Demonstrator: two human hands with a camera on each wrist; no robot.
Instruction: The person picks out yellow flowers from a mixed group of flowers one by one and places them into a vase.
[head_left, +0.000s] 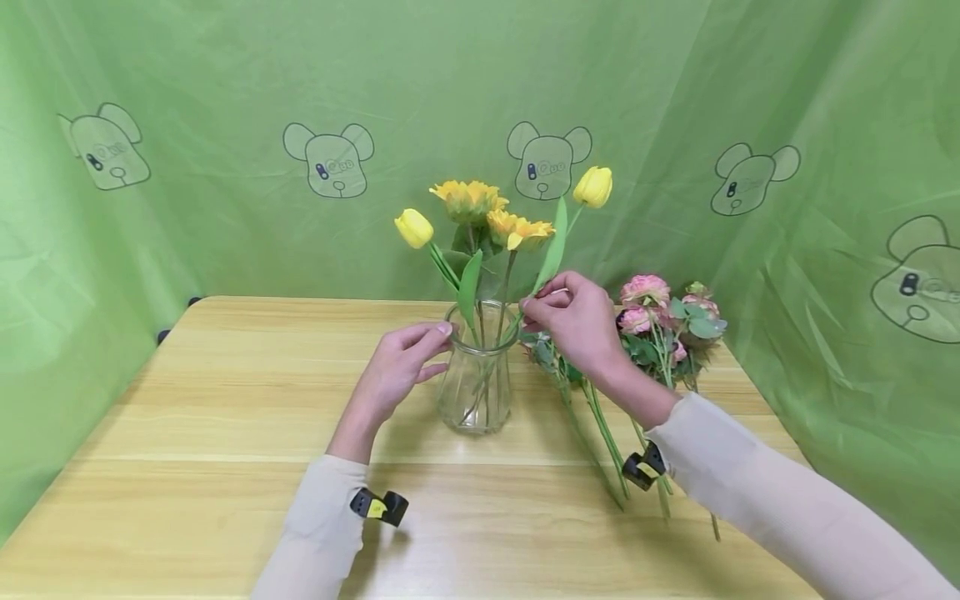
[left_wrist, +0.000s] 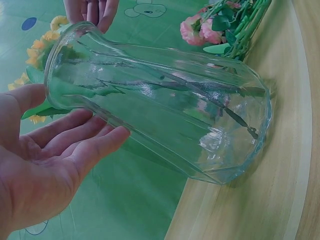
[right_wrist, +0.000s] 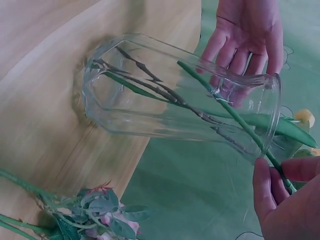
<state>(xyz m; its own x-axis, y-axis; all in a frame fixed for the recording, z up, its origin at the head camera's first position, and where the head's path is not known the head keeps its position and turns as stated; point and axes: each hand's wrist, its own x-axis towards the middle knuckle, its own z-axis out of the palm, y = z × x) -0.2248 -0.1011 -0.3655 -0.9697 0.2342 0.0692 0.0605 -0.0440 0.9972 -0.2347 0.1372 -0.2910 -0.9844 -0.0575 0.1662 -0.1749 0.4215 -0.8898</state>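
A clear glass vase (head_left: 474, 392) stands upright on the table. Two yellow sunflowers (head_left: 469, 200) and a yellow tulip (head_left: 414, 228) rise from it. My left hand (head_left: 405, 362) holds the vase's neck from the left, thumb at the rim and fingers along the outside. At the right side of the rim, my right hand (head_left: 577, 321) pinches the green stem (right_wrist: 275, 162) of a second yellow tulip (head_left: 593, 187). The lower end of that stem is inside the vase, above its bottom, in the right wrist view. Dark stems (right_wrist: 165, 92) reach lower through the glass.
Pink flowers (head_left: 645, 292) with leafy stems lie on the right of the wooden table (head_left: 225, 400), partly behind my right forearm. Green cloth (head_left: 450, 75) with printed bear heads surrounds the back and sides. Black wrist devices (head_left: 378, 506) sit over both sleeves.
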